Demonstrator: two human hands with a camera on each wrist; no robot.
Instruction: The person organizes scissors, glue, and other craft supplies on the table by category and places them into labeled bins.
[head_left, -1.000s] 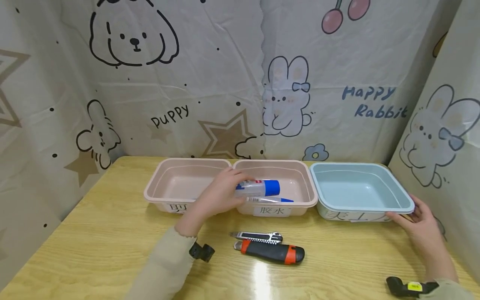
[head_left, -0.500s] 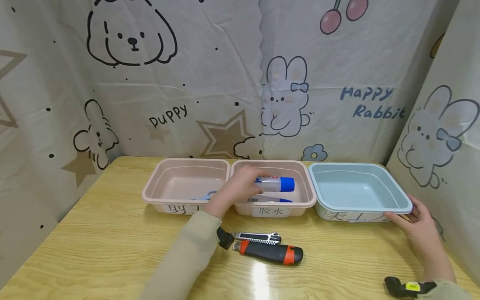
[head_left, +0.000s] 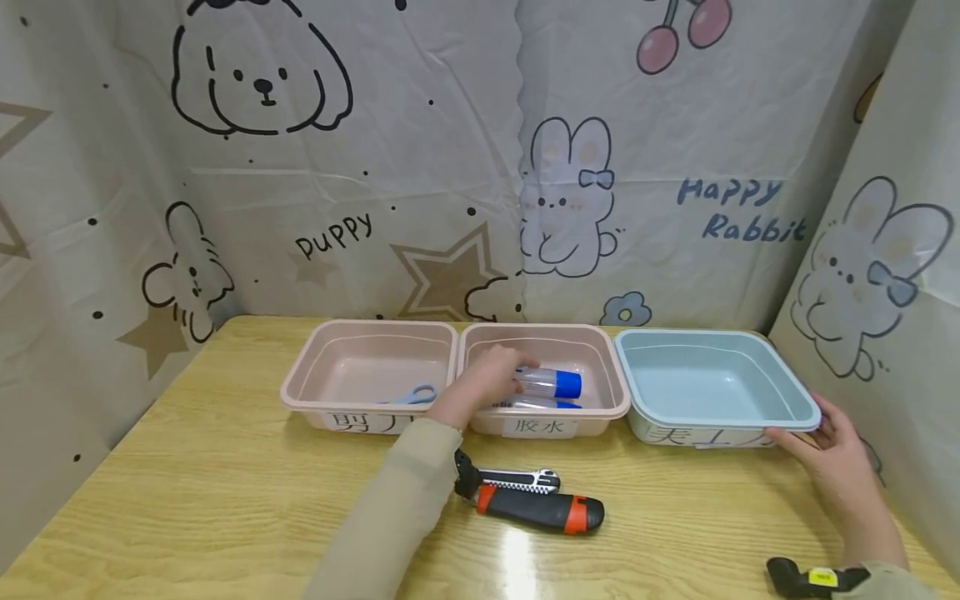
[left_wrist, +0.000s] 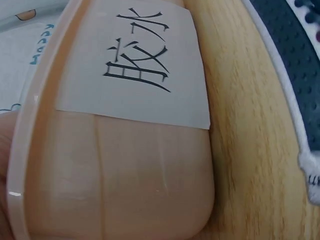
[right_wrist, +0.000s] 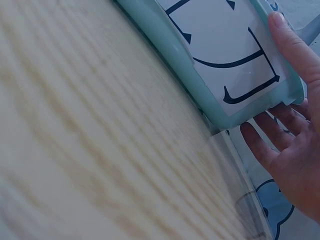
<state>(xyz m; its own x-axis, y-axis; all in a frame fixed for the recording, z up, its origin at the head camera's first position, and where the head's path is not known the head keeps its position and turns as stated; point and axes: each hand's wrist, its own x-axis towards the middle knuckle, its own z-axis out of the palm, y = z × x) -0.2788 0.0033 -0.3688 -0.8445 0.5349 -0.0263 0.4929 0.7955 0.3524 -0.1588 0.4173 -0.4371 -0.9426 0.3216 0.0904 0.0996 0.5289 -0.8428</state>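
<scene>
Pos. (head view): L hand (head_left: 492,375) inside centre pink bin (head_left: 600,414), mid-frame, fingers partly bent about the left end of blue-capped bottle (head_left: 551,383). Cannot tell if firmly gripped or merely touched; in L wrist view, only a strip of hand at the left edge, behind the bin rim. Bottle on its side in the bin, cap toward frame right, just behind slim tube (head_left: 532,403).

R hand (head_left: 836,454): at frame right, gripping the near right corner of blue bin (head_left: 701,383), thumb at front, fingers round the end wall.

Recommended handling:
1. Seat bottle flat on bin floor, approx. parallel to tube; don't stack.
2. Spread thumb & fingers fully before withdrawing; avoid rolling or dragging the bottle.
3. Lift straight up to clear the front rim, then move off. Mind scissors (head_left: 416,393), lower right of left pink bin (head_left: 330,407).
4. Keep sleeve (head_left: 397,508) & L wrist cam (head_left: 468,475) off small snap-off knife (head_left: 525,481) and black-and-red knife (head_left: 540,509), lower centre on worktop (head_left: 225,500). Blade ends partly hidden by cam; cannot judge clearance.
5. Keep R pressure light & steady; avoid tilting or sliding the blue bin.
</scene>
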